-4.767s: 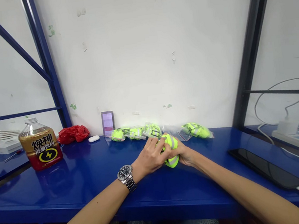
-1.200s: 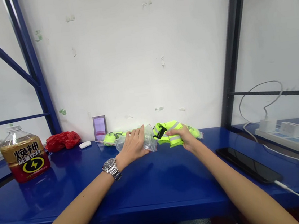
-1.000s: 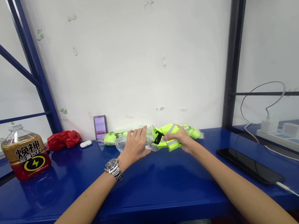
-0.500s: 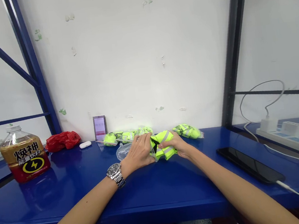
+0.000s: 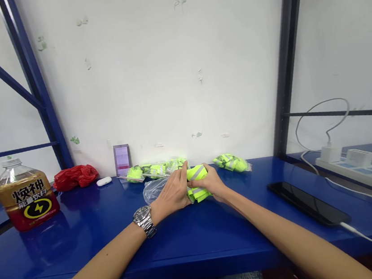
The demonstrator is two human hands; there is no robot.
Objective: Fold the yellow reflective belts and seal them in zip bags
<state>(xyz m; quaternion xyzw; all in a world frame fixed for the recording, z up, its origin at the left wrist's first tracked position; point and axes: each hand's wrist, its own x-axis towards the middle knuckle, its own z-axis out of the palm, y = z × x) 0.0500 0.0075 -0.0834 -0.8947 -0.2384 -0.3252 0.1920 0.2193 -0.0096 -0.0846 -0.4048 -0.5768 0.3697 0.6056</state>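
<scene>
A folded neon-yellow reflective vest point(image 5: 199, 192) with silver strips is bunched between my two hands over the middle of the blue table. My right hand point(image 5: 213, 183) grips its right side, thumb lying across the front. Around a clear plastic bag point(image 5: 152, 191) my left hand point(image 5: 173, 191) is closed, its fingers against the vest's left side; a watch is on that wrist. The bag's loose end spreads out left of the hand. How far the vest sits inside the bag is hidden by my fingers.
Bagged yellow vests point(image 5: 157, 170) lie along the wall, with another bagged vest point(image 5: 232, 162) to the right. At left are a drink bottle point(image 5: 26, 195), a red plastic bag point(image 5: 75, 176), a white case point(image 5: 104, 181) and an upright phone point(image 5: 122, 160). A charging phone point(image 5: 307, 202) and power strip point(image 5: 355, 168) are at right.
My right hand has moved left with the vest, closer to my left hand. The vest looks more compact, and its dark opening no longer shows. The view has shifted slightly.
</scene>
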